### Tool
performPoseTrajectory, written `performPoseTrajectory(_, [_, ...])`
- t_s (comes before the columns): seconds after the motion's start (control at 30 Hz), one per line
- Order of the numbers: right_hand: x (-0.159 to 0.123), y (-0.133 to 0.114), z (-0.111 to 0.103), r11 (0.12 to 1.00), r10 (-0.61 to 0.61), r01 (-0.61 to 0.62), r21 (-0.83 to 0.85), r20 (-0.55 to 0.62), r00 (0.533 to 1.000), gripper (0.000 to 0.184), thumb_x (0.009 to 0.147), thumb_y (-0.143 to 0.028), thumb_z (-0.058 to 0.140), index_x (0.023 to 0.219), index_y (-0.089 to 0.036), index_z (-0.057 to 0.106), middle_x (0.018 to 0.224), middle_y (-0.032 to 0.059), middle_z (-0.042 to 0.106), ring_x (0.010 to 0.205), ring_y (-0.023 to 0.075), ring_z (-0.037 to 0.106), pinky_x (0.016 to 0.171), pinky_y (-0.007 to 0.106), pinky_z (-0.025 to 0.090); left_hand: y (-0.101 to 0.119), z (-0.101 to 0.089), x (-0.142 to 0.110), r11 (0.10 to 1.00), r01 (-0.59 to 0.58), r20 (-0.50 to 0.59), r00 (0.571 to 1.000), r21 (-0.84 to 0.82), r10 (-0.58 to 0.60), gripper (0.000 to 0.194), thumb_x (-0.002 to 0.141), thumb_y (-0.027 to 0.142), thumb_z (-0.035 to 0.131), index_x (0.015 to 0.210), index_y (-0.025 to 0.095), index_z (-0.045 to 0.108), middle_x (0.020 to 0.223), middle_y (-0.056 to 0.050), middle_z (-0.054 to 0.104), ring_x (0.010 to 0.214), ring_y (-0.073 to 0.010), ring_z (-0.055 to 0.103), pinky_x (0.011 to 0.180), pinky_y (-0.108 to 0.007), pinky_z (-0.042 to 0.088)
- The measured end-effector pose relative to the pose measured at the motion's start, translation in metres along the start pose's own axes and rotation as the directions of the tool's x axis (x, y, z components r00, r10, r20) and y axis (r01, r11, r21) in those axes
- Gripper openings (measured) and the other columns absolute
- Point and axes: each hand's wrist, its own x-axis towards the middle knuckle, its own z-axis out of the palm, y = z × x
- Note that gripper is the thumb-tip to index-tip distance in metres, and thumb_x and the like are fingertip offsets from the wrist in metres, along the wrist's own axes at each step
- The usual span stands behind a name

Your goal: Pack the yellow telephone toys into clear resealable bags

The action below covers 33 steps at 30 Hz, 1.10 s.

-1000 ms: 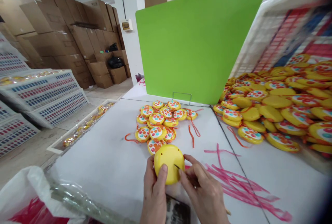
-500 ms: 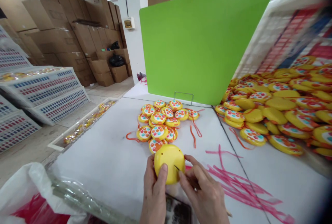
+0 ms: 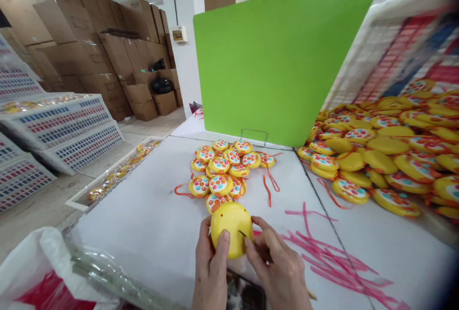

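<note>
My left hand (image 3: 211, 264) grips a round yellow toy piece (image 3: 229, 243), thumb across its plain face and fingers behind. Small dark spots show near the piece's upper edge. In my right hand (image 3: 276, 262) is a thin paintbrush (image 3: 242, 234), pinched between thumb and fingers. Its dark, narrow tip lies over the yellow face, right of the middle; whether it touches cannot be made out. My right fingers also reach the piece's right edge. Just beyond my hands lies a cluster of yellow toys (image 3: 219, 184) with white, dotted faces and orange cords.
A dark tray (image 3: 247, 293) sits partly hidden under my hands. Many more toys (image 3: 387, 145) are heaped at right. A green board (image 3: 279, 61) stands at the table's back. Pink streaks (image 3: 340, 262) mark the white tabletop. A white bag (image 3: 50, 248) is at lower left, crates (image 3: 71, 128) beyond.
Both hands, with the yellow toy piece and the paintbrush, have shifted very slightly left and down in view. Both grips look the same.
</note>
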Motion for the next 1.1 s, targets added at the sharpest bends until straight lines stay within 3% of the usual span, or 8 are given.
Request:
performPoseTrajectory(0.37, [0.001, 0.0021, -0.0022, 0.995, 0.077, -0.076, 0.068, -0.006, 0.997, 0.016, 0.088, -0.028, 0.044, 0.075, -0.02, 0.051, 0.069, 0.0025, 0.066, 0.049, 0.0114, 0.062, 0.043, 0.018, 0.047, 0.0016, -0.0017, -0.0028, 1.0, 0.001, 0.023, 1.0, -0.022, -0.001, 0.052, 0.074, 0.051, 0.059, 0.114, 0.02, 0.052, 0.112, -0.009, 0.059, 0.102, -0.0237, 0.055, 0.077, -0.026, 0.046])
performPoseTrajectory(0.63, [-0.0052, 0.0003, 0.0015, 0.995, 0.077, -0.077, 0.067, -0.001, 0.997, 0.024, 0.087, -0.028, 0.045, 0.064, -0.021, 0.044, 0.093, 0.0127, 0.067, 0.075, 0.0194, 0.068, 0.051, 0.021, 0.051, 0.004, 0.0026, -0.0001, 0.999, 0.002, 0.05, 0.999, -0.044, 0.001, 0.056, 0.074, 0.051, 0.058, 0.119, 0.019, 0.048, 0.108, -0.009, 0.06, 0.092, -0.0225, 0.058, 0.074, -0.027, 0.047])
performPoseTrajectory(0.87, [-0.0036, -0.001, 0.0011, 0.995, 0.062, -0.063, 0.077, 0.01, 0.998, 0.023, 0.088, -0.027, 0.044, 0.066, -0.02, 0.045, 0.091, 0.012, 0.067, 0.053, 0.0123, 0.063, 0.047, 0.02, 0.05, 0.0051, 0.0013, -0.0016, 0.999, -0.002, 0.046, 0.999, -0.037, 0.004, 0.056, 0.074, 0.053, 0.058, 0.117, 0.018, 0.049, 0.108, -0.01, 0.06, 0.093, -0.0228, 0.057, 0.071, -0.025, 0.047])
performPoseTrajectory(1.0, [-0.0007, -0.0012, -0.0015, 0.994, 0.077, -0.076, 0.081, -0.02, 0.997, 0.013, 0.087, -0.028, 0.046, 0.084, -0.019, 0.054, 0.076, 0.0057, 0.067, 0.048, 0.0108, 0.06, 0.043, 0.018, 0.048, 0.0077, 0.001, -0.005, 1.0, -0.01, 0.034, 0.999, -0.023, 0.011, 0.054, 0.072, 0.053, 0.06, 0.113, 0.018, 0.051, 0.103, -0.008, 0.062, 0.091, -0.0222, 0.058, 0.071, -0.024, 0.047])
performPoseTrajectory(1.1, [-0.0034, -0.0016, -0.001, 0.992, 0.086, -0.084, 0.096, -0.009, 0.996, 0.015, 0.087, -0.029, 0.046, 0.076, -0.02, 0.052, 0.08, 0.0069, 0.067, 0.047, 0.0104, 0.06, 0.045, 0.019, 0.049, 0.0096, 0.0012, -0.0052, 0.999, -0.027, 0.022, 0.999, -0.023, 0.027, 0.053, 0.072, 0.054, 0.059, 0.112, 0.019, 0.052, 0.101, -0.008, 0.062, 0.092, -0.0224, 0.058, 0.071, -0.024, 0.047])
